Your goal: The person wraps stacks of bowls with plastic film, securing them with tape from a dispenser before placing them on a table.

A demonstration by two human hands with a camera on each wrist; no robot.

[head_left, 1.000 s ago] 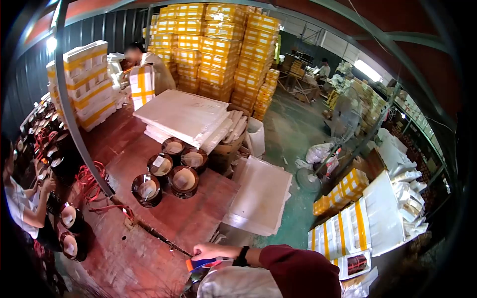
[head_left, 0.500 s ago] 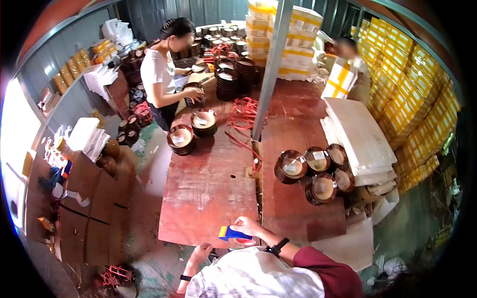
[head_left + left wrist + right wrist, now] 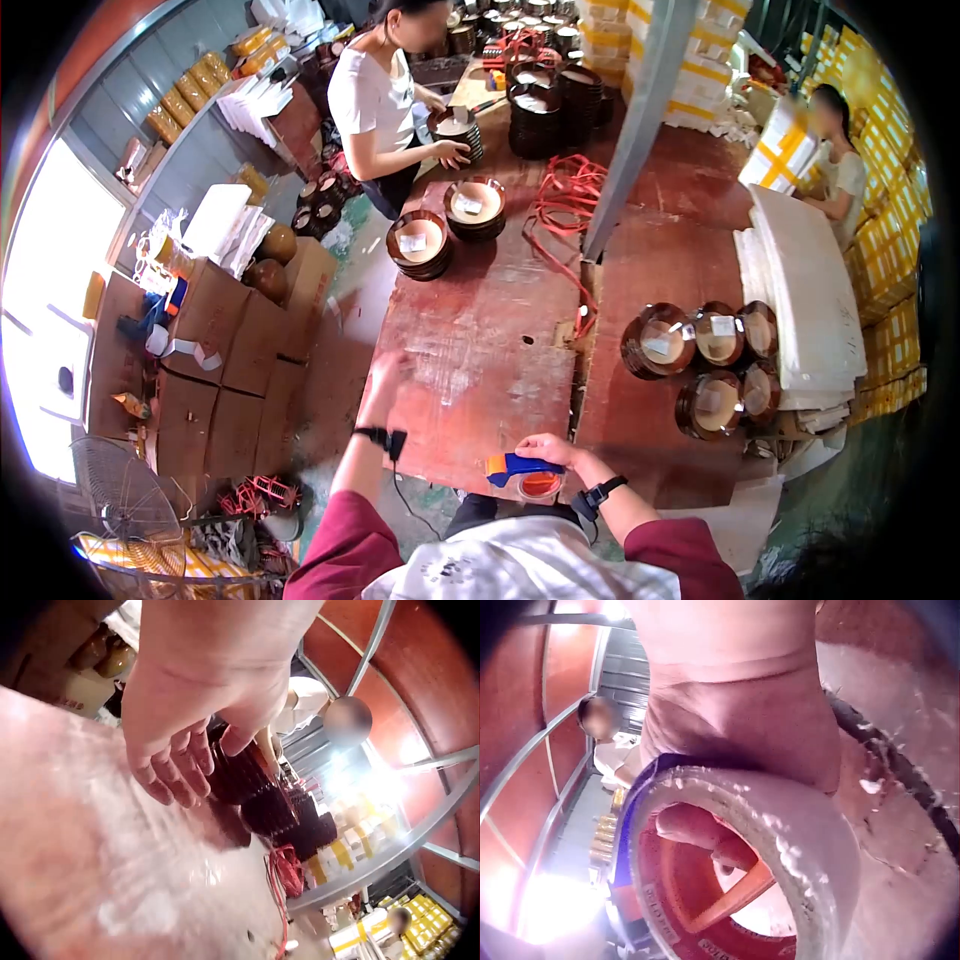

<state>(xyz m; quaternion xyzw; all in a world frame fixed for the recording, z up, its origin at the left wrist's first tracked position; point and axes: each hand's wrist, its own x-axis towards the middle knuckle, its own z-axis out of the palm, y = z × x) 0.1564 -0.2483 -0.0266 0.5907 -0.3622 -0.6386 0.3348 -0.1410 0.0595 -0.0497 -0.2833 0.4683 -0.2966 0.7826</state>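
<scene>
- The right hand (image 3: pixel 545 450) sits low in the middle of the head view, fingers curled tight round the blue handle of a tape dispenser (image 3: pixel 520 470); in the right wrist view the roll of tape (image 3: pixel 780 847) fills the frame on its red core, pressed right up under the palm.
- The dispenser hangs just at the near edge of the red table (image 3: pixel 480 360), its roll overlapping the lip (I cannot tell whether it touches the wood).
- The left hand (image 3: pixel 388 368) is out over the lower left of the tabletop, near the table's left edge, holding nothing; in the left wrist view its fingers (image 3: pixel 176 772) hang loosely bent just above the scuffed board.
- Between the two hands the board is bare, worn pale, with open room up toward the centre of the frame.
- Right of centre, a cluster of brown bowl stacks (image 3: pixel 705 365) stands just beside a pile of white foam sheets (image 3: pixel 805 290) along the right edge.
- A grey post (image 3: pixel 630 130) rises from the table at upper centre, red straps (image 3: pixel 565 200) coiled at its foot.
- Upper left of centre, two more bowl stacks (image 3: pixel 445 230) sit near a person in a white shirt (image 3: pixel 375 100).
- Cardboard boxes (image 3: pixel 215 370) line the aisle at left, leaving a narrow strip of floor.
</scene>
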